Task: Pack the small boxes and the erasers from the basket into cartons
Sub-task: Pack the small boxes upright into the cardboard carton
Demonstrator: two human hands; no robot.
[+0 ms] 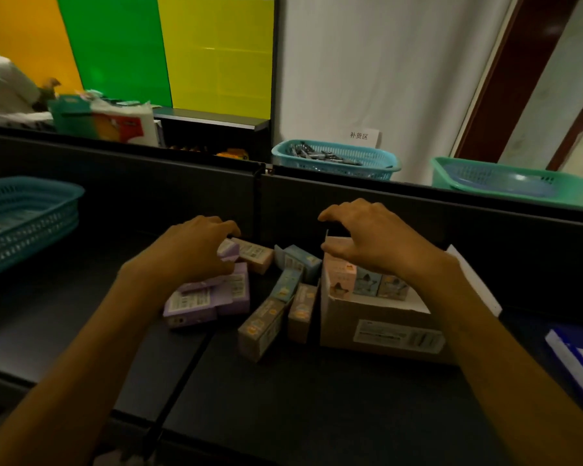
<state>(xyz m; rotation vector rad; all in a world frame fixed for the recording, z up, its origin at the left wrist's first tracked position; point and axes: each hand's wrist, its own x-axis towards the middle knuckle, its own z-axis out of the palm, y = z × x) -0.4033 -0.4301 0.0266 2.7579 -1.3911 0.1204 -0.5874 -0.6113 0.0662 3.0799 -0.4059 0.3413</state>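
Note:
An open cardboard carton point(377, 326) stands on the dark table, right of centre, with several small boxes point(367, 280) upright inside it. Left of it lies a loose heap of small boxes: purple ones point(212, 297), a peach one point(254, 258), blue ones point(298, 262) and grey-tan ones point(266, 326). My left hand point(196, 250) reaches down onto the purple boxes, fingers curled around one at the top of the heap. My right hand point(367, 237) hovers over the carton's far left corner with fingers spread and bent, holding nothing that I can see.
A teal basket point(24, 223) sits at the left on the table. Behind the black divider point(350, 193) stand a teal basket of pens point(334, 159) and a green basket point(505, 181). A blue-white packet point(579, 361) lies at the right edge. A person in white is far left.

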